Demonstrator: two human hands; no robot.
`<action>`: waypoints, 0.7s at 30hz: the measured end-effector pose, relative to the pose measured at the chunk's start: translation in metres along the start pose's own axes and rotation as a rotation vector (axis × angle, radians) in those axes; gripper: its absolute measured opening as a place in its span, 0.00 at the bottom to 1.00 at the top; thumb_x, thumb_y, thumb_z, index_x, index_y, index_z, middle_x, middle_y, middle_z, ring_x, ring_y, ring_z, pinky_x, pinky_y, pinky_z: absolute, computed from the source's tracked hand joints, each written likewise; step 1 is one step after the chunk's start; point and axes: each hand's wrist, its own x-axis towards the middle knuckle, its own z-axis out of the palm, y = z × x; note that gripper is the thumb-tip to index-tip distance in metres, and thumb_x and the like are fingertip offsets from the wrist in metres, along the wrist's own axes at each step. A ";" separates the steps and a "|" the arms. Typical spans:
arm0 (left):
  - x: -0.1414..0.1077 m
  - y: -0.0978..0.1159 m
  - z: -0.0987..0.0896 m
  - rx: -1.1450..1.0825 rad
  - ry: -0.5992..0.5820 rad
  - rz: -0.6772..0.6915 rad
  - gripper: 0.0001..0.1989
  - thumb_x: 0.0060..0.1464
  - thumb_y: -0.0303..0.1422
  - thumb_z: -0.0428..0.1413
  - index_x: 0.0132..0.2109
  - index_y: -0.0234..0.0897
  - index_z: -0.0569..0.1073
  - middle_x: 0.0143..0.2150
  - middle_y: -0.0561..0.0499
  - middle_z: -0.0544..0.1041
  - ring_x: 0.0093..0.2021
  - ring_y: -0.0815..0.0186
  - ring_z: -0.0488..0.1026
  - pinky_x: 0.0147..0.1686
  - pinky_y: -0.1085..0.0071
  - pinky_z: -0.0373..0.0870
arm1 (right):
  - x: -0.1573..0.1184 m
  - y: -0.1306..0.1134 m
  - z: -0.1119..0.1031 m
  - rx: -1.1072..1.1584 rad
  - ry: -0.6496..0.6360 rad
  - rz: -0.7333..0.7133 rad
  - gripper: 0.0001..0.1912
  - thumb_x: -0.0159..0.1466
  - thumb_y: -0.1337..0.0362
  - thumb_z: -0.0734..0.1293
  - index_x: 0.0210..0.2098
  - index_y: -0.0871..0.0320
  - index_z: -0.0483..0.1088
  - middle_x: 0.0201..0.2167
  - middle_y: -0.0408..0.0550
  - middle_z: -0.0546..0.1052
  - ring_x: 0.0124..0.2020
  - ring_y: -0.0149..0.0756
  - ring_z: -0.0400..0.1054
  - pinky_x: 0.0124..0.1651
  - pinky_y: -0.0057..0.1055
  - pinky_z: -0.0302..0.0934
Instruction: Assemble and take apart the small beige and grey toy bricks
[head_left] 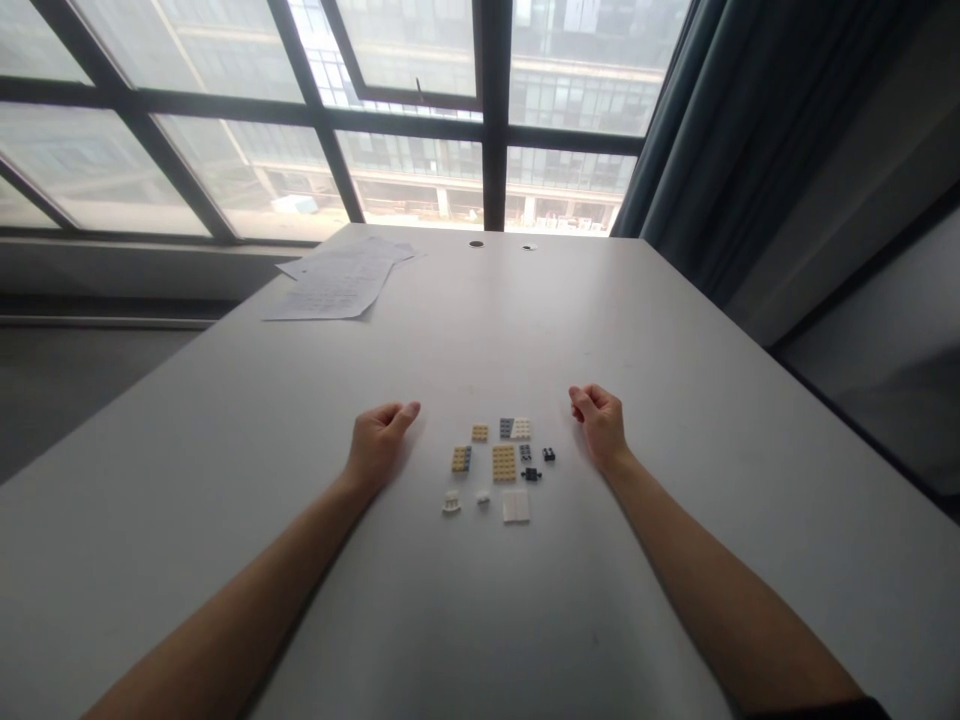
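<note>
From where I stood, the person's two bare forearms reached in over the white table (pixel 240 430), one from each near corner, framing a small spread of building pieces. The left hand (pixel 377 440) rested left of them, its fingers curled into a loose fist and its thumb pointing inward. The right hand (pixel 598 418) lay to the right in a similar curl, thumb towards the pieces. I saw nothing held in either and neither touched a piece; set apart like that, they seemed placed to leave the layout in plain sight.

The pieces sat spaced out between them, I suppose so each could be picked up singly. The large tan plate (pixel 504 463) lay in the middle, studs up, with a tan-and-grey piece (pixel 461 459) to its left. Farther off were a small tan plate (pixel 480 433) and a grey-and-white pair (pixel 515 428), too small from here to tell whether joined or merely touching. Dark pieces kept to the right, the black one (pixel 549 454) nearest the right hand. On the near side lay a white toothed piece (pixel 451 502), a tiny white piece (pixel 483 499) and flat white tiles (pixel 516 506). Loose papers (pixel 337 285) lay at the far left, out of the way.
</note>
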 end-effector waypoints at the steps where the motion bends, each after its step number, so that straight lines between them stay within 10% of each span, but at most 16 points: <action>1: -0.004 0.001 -0.005 0.016 -0.026 0.003 0.22 0.48 0.45 0.55 0.17 0.37 0.56 0.15 0.59 0.51 0.19 0.74 0.49 0.20 0.74 0.48 | -0.001 -0.001 0.000 -0.005 0.011 -0.003 0.19 0.58 0.56 0.66 0.18 0.57 0.58 0.16 0.36 0.61 0.20 0.27 0.52 0.27 0.27 0.50; 13: -0.022 0.001 -0.025 0.074 -0.089 0.030 0.21 0.52 0.44 0.51 0.19 0.37 0.58 0.17 0.58 0.53 0.21 0.72 0.52 0.23 0.74 0.52 | -0.006 -0.007 0.002 -0.152 0.051 -0.065 0.18 0.60 0.55 0.65 0.20 0.57 0.60 0.17 0.36 0.61 0.21 0.27 0.53 0.28 0.27 0.52; 21: -0.020 -0.004 -0.027 0.107 -0.108 0.063 0.19 0.52 0.45 0.51 0.22 0.36 0.66 0.19 0.57 0.62 0.23 0.70 0.59 0.27 0.74 0.57 | -0.009 -0.014 0.006 -0.302 -0.210 -0.126 0.07 0.55 0.61 0.70 0.29 0.59 0.72 0.25 0.41 0.69 0.25 0.29 0.60 0.30 0.28 0.57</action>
